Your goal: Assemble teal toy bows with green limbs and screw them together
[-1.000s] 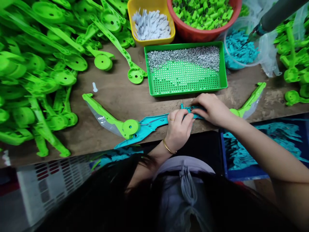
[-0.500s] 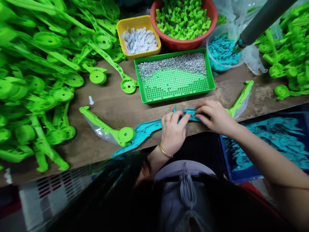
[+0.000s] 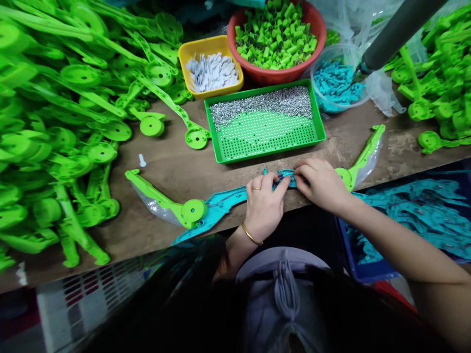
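A long turquoise plastic piece lies across the front of the table, with thin wires along its inside. A green arm with a round hub joins its left part, and another green arm is at its right. My left hand grips the middle of the turquoise piece, thumb and fingers bent over its edges. Just right of it, my right hand has its fingers pinched together at the wires. Whatever small part lies between those fingertips is hidden.
A green tray of small screws stands behind the hands. Beyond are a yellow bin, a red bowl and a clear tub. Green parts pile up at left. A dark tool hangs at upper right.
The whole scene sits slightly lower in the view. My right hand has drawn its fingers closer together over the turquoise piece; my left hand stays in place.
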Available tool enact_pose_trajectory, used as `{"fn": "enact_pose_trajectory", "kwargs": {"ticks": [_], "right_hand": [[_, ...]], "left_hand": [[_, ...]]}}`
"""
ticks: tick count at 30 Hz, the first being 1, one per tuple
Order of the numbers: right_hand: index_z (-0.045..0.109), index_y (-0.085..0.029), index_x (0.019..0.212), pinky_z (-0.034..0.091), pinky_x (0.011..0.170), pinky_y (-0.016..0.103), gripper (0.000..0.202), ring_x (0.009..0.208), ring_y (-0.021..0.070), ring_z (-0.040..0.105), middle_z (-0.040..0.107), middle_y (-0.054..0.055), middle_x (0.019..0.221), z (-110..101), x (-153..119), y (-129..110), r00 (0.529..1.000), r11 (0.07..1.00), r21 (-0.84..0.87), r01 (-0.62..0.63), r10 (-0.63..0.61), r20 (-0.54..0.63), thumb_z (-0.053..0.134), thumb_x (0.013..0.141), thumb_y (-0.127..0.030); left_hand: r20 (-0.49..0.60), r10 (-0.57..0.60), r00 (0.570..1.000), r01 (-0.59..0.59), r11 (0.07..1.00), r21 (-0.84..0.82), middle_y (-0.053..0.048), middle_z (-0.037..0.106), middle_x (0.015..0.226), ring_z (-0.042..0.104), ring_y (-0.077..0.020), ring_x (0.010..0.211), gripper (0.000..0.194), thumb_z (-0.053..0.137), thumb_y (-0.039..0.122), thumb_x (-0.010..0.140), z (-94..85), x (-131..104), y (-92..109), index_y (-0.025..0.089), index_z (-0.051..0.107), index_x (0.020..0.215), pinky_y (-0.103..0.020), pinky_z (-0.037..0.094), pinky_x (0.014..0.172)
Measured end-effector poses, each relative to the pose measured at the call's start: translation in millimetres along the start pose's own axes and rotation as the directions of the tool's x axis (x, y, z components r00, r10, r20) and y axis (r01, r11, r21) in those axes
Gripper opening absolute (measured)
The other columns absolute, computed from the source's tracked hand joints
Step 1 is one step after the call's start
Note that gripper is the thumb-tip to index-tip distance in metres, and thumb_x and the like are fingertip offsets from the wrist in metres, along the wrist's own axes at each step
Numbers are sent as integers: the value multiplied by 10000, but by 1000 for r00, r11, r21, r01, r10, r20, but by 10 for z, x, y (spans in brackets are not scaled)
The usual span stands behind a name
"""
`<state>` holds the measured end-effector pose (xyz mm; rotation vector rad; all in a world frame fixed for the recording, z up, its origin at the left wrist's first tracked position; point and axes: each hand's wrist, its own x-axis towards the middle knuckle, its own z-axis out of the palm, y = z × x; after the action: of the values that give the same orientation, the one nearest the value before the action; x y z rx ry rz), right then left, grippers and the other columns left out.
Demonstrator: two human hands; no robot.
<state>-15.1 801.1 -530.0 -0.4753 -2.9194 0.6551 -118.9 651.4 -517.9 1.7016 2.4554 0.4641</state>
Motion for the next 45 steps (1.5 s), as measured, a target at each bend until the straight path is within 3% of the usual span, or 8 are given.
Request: {"fn": "enact_pose_trajectory", "kwargs": {"ticks": [7,11,16,23,28,32,38,45], "right_hand": [[575,-169,871,423,773,379,156,910,254,580,661,128,1016,-82,-177,-23,986,995,-94,24,-39,-162,561,889,-323],[573,-173,881,425,790,371,63,876,234,575,674,111,989,-79,-266,-71,970,986,-158,42,-78,-229,572,881,-235],[556,-183,859,430,797,357,28,867,210,574,668,87,949,26,-270,-130,949,996,-87,6,-33,-313,570,859,-159],[552,-176,841,431,886,417,18,1002,253,569,642,134,1068,-21,-372,-108,978,997,-40,62,-69,-196,565,852,-171],[592,-175,1015,438,907,410,166,948,225,593,669,103,1016,-77,-498,-23,969,995,-89,-39,16,-248,607,866,-245],[621,-182,1049,407,976,397,197,904,193,600,697,67,983,-90,-567,-7,960,979,-204,31,-86,-267,629,856,-224],[611,-189,1164,359,1021,422,326,1043,220,578,671,77,1164,-113,-704,29,966,948,-305,94,-161,-202,649,849,-266],[625,-187,1059,352,1025,421,205,1043,219,563,666,87,1131,-48,-445,-53,969,991,-129,43,-72,-235,583,880,-278]], "left_hand": [[0,-9,1000,9,1000,-4,-98,582,1053,448,-243,984,303,492,190,909,7,-10,-2,233,639,1171,-381,352,855],[-7,-13,1000,13,1000,-4,-99,584,1055,444,-244,998,305,508,193,905,29,-22,-2,232,640,1177,-382,344,881],[9,-27,1000,27,1000,-1,-100,586,1070,445,-243,1006,309,483,213,922,21,-26,7,235,636,1189,-384,344,894],[22,-46,999,46,999,2,-104,587,1076,452,-244,1012,310,462,226,933,8,-19,21,239,634,1190,-383,347,898],[9,-38,999,38,999,9,-108,590,1069,450,-248,1015,306,467,229,932,11,-18,21,224,643,1183,-382,349,896],[24,-44,999,44,999,9,-108,585,1099,449,-249,1026,346,455,228,935,20,-23,9,247,613,1241,-390,352,901],[10,-33,999,33,999,13,-110,579,1084,451,-249,1016,335,464,201,923,19,-17,14,256,640,1203,-390,364,891],[16,-42,999,42,999,11,-114,574,1076,450,-252,1024,321,459,223,930,25,-13,19,255,641,1192,-398,366,886]]}}
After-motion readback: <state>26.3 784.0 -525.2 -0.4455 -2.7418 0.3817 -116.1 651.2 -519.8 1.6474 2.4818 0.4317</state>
